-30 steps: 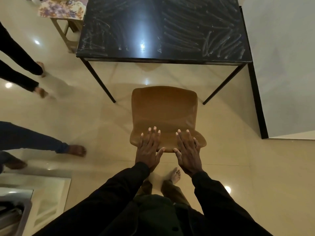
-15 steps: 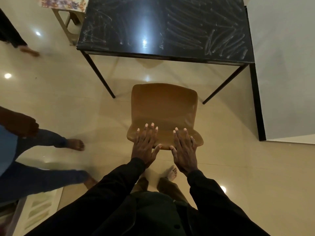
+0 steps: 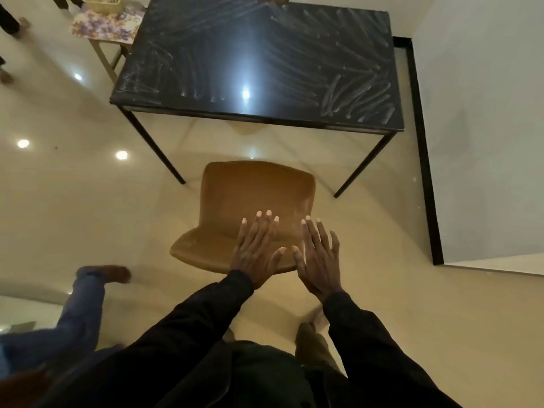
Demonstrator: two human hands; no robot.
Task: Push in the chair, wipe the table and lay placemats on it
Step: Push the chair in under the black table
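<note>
Hands of a person in black sleeves (image 3: 191,319), seen from above, both flat and open. Left hand (image 3: 256,254) with straight, slightly fanned fingers (image 3: 262,228) laid on the top of the backrest of a tan moulded chair (image 3: 253,195), thumb out to the right. Right hand (image 3: 319,260) just beside it, fingers straight and spread, over the backrest's right end, palm partly past the edge; firm contact there not certain. Nothing gripped or pinched by either hand. Chair directly ahead of the hands, seat pointing toward a black table (image 3: 265,69), seat front lined up with the gap between the table's two near legs and not yet under the top. Open, glossy cream floor (image 3: 88,201) between seat front and table edge, and more of it to the chair's left. To the right, a white wall (image 3: 485,113) with black skirting, close along the table's right side. Tabletop dark and shiny, streaked with whitish smears. At top left, just beside the table's far left corner, a small stool (image 3: 103,51) topped with a floral placemat (image 3: 106,25) and a pale basket (image 3: 103,2). At lower left, blurred, a leg in blue jeans (image 3: 85,295) with a bare foot, near the chair's left side.
</note>
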